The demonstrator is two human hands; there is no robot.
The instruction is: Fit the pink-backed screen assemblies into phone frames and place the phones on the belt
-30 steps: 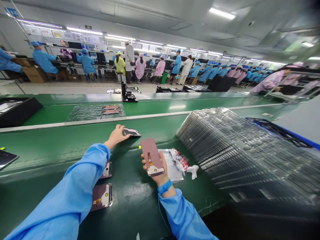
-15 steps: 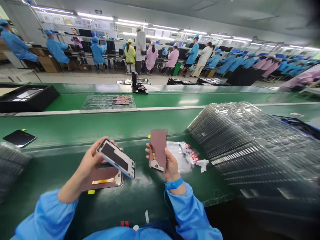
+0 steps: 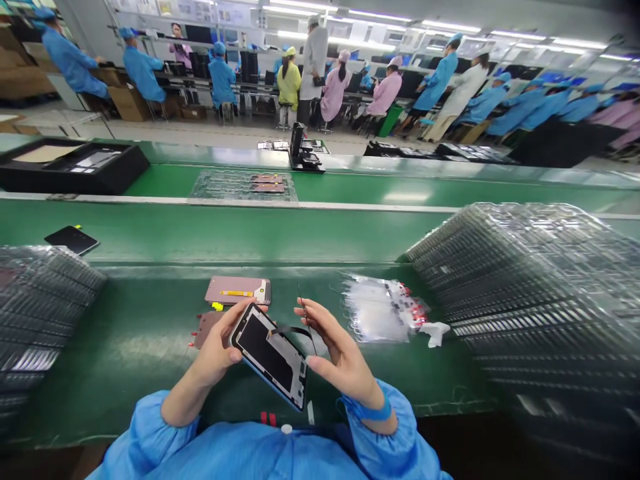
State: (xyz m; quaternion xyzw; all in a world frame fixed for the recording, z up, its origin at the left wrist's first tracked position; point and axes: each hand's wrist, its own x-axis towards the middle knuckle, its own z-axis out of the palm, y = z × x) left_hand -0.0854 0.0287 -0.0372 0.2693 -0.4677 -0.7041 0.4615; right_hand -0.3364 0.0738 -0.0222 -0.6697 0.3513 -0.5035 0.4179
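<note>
My left hand [image 3: 220,347] is closed on a phone frame [image 3: 273,357] with a blue edge and black inner face, tilted in front of my chest. In my right hand [image 3: 345,363] a thin phone screen panel [image 3: 307,320] is gripped between thumb and fingers, seen almost edge-on. A dark flex cable [image 3: 293,329] curves from the panel toward the frame; I cannot tell whether it is attached. Behind my left hand lies a brown-backed screen panel [image 3: 235,288] with an orange flex strip, and another brown panel [image 3: 204,327] is partly hidden by that hand.
Tall stacks of clear plastic trays [image 3: 520,280] stand right and left [image 3: 40,307]. Clear bags with red tips [image 3: 383,310] and a white plastic piece [image 3: 434,332] lie right of centre. Farther off are a dark phone panel [image 3: 73,240], a black box [image 3: 135,167] and a black fixture [image 3: 303,153].
Both hands have come together near my chest. The right hand's panel has turned from face-on to nearly edge-on beside the frame. The view has tilted down.
</note>
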